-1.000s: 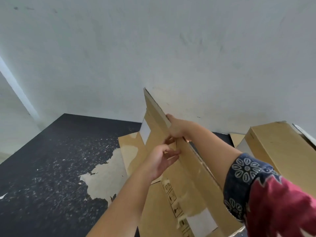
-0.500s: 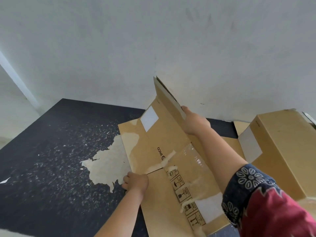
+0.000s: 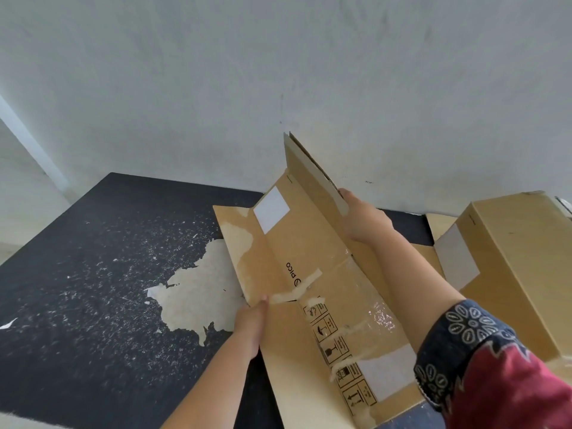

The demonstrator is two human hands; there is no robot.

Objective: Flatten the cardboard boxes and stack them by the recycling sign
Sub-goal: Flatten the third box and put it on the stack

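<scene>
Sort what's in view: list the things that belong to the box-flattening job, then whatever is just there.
Job: opened cardboard box, gripped by right hand, left hand at its edge; unflattened box.
Just there: black mat, white wall.

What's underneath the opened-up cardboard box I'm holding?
The opened box lies on a black mat with a worn pale patch beside it. Whatever lies directly beneath the cardboard is covered.

An opened carton (image 3: 309,274) lies on the mat (image 3: 93,289), an unflattened box (image 3: 520,267) to its right.
</scene>
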